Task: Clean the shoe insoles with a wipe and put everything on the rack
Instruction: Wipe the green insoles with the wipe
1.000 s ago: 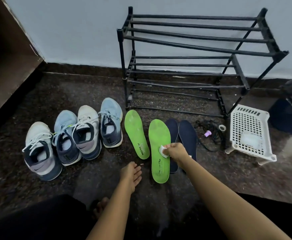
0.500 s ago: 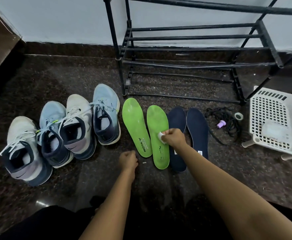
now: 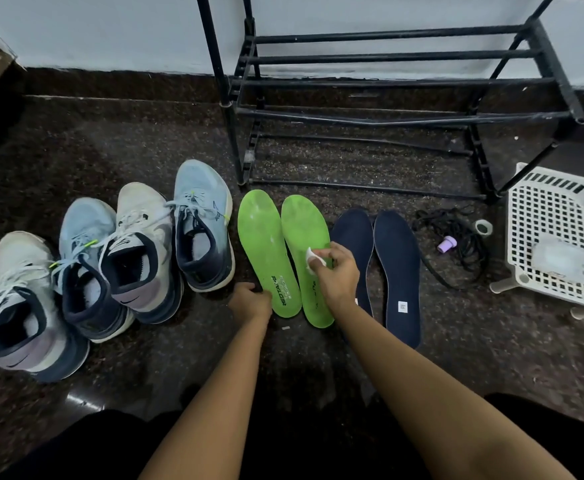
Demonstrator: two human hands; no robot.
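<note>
Wipe (image 3: 313, 258) in right hand (image 3: 336, 276), on green insole (image 3: 303, 225), left hand (image 3: 250, 302) seemingly curled

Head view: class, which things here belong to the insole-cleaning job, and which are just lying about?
Job: wipe, green insoles, navy insoles, four shoes, rack.
Lying about: black cord, purple cap, tape roll.

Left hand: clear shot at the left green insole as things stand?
Likely yes: left hand is right beside the heel of the left green insole, nothing between; right hand presses the wipe on the other green insole.
</note>
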